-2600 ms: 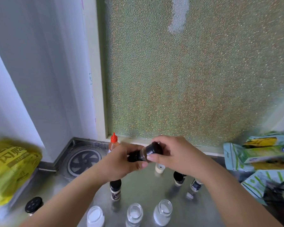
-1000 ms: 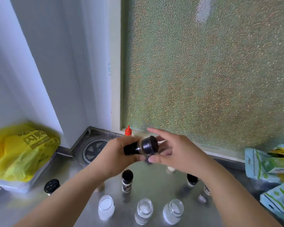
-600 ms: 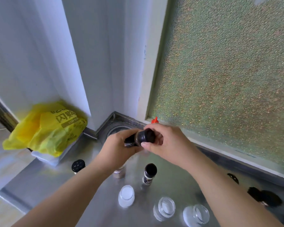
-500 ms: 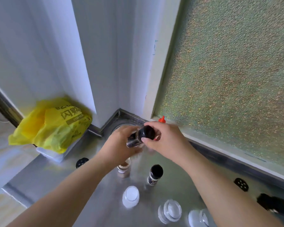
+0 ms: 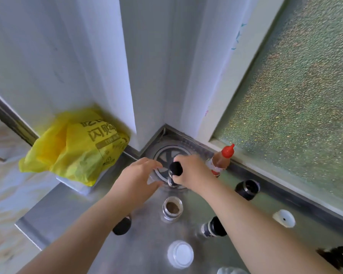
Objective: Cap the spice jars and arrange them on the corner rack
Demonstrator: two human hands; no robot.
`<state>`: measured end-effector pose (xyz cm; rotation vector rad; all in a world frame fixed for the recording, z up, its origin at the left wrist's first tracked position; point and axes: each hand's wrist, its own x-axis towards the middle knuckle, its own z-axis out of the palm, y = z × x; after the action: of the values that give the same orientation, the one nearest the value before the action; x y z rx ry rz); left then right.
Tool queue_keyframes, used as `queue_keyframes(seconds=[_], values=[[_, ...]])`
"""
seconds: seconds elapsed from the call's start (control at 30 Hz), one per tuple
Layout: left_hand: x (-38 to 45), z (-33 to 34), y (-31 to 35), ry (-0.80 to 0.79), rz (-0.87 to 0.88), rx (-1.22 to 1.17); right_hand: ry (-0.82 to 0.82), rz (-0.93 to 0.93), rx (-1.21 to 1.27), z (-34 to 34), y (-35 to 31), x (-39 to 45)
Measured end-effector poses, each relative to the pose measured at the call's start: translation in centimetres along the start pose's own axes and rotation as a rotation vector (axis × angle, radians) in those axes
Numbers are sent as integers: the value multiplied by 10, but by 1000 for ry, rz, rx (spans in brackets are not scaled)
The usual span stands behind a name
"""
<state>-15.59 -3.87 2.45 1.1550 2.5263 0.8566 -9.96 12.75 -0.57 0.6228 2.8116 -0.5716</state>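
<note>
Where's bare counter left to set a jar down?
Bare steel lies front-left, between the counter edge and the black-capped jar, and below the yellow bag. Crowded: around the open brown-spice jar, the white-filled jar and the white cap.

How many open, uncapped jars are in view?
2: a clear glass jar of brown spice at centre, and a clear jar of white powder nearer the camera. Another may be cropped at the bottom edge.
</note>
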Motion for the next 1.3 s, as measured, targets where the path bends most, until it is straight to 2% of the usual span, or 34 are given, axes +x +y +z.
queue_keyframes(seconds=[0.23, 0.47, 0.67, 0.8, 0.9, 0.97, 1.1, 1.3], values=[[4, 1, 12, -22, 19, -20, -54, -5, 57, 2, 7, -6], [2, 19, 52, -40, 164, -124, 102, 92, 193, -18, 46, -62], [6, 73, 102, -210, 333, -148, 128, 411, 192, -19, 133, -127], [7, 104, 118, -289, 394, -121, 118, 579, 166, -3, 183, -163], [4, 119, 123, -339, 419, -84, 181, 673, 223, 15, 213, -180], [-1, 122, 123, -358, 402, -94, 198, 684, 206, 22, 227, -178], [-9, 119, 122, -323, 382, -101, 97, 713, 105, 34, 248, -149], [-18, 108, 103, -269, 332, -81, 36, 817, 22, 50, 258, -119]])
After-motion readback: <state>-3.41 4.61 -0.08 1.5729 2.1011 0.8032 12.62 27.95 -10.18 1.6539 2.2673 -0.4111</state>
